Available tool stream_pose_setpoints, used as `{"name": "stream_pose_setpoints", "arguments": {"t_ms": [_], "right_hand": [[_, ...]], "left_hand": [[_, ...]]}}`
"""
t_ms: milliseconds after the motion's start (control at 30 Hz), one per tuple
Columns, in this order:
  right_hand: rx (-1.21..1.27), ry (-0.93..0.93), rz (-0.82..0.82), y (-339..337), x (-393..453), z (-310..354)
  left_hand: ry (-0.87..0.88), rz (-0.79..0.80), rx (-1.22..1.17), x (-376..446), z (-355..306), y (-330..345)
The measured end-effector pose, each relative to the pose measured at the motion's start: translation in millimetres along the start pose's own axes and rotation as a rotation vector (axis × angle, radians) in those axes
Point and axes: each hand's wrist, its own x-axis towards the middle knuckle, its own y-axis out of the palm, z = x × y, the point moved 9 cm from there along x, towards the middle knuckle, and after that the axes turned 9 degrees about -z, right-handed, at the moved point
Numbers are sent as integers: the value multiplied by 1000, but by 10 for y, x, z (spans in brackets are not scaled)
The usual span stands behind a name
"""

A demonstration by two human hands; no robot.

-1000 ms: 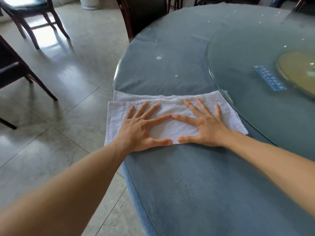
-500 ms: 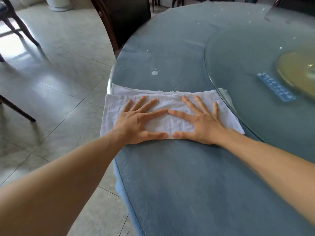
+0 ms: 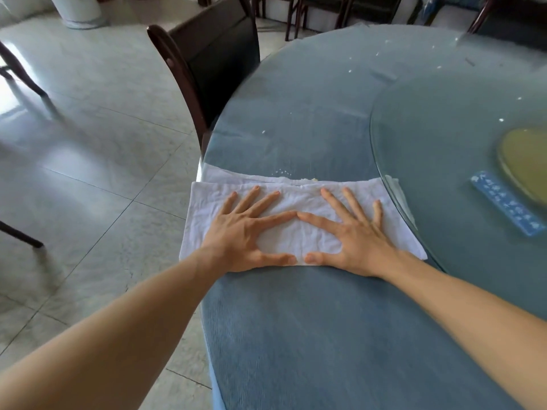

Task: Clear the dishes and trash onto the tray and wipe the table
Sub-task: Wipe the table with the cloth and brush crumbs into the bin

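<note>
A dark chair (image 3: 213, 69) stands at eleven o'clock beside the round table (image 3: 325, 335). The left hand (image 3: 245, 235) and right hand (image 3: 352, 235) press flat, fingers spread wide, on the white cloth (image 3: 296, 232) at the table's near-left edge. Crumbs (image 3: 282, 172), perhaps rice, lie at its twelve o'clock. The glass turntable (image 3: 444, 143) sits at two o'clock.

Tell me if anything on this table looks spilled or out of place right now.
Yes. Small white crumbs lie scattered on the blue table just beyond the white cloth, with more specks farther back. The cloth's left end overhangs the table edge. Both the left hand and right hand press flat on it.
</note>
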Motion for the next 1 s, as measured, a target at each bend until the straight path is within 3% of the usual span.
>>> {"name": "stream_pose_setpoints", "arguments": {"t_ms": [533,1000], "right_hand": [[12,127,-28,-124,985,-138],[-25,280,-7,-287,2064,-423]], "left_hand": [[110,27,-26,1026,705,-63],[216,141,-41,2269,1404,1]]}}
